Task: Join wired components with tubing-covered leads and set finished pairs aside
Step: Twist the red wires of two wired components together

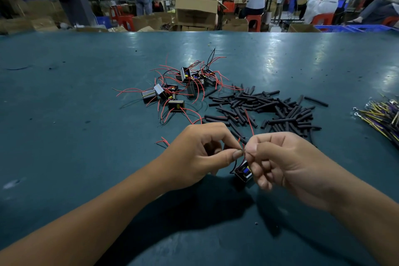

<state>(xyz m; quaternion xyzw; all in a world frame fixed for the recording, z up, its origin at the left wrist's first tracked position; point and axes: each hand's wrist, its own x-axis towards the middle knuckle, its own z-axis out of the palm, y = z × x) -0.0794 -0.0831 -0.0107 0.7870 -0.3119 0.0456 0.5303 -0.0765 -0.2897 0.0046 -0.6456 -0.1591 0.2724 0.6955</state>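
My left hand (pixel 195 155) and my right hand (pixel 280 162) meet just above the teal table (pixel 64 114), each pinching thin red wire ends (pixel 243 149) between thumb and forefinger. A small black component (pixel 243 174) with a blue and yellow part hangs from those wires just below my fingers. One red lead (pixel 249 122) rises from the pinch toward the tubing. Beyond my hands lies a pile of black tubing pieces (pixel 269 110). Several more black components with red and black leads (pixel 185 86) lie in a loose heap farther back.
A bundle of yellow and purple wires with ring terminals (pixel 382 114) lies at the table's right edge. Past the far edge stand cardboard boxes (pixel 196 13), red stools and blue crates, with several people at other benches.
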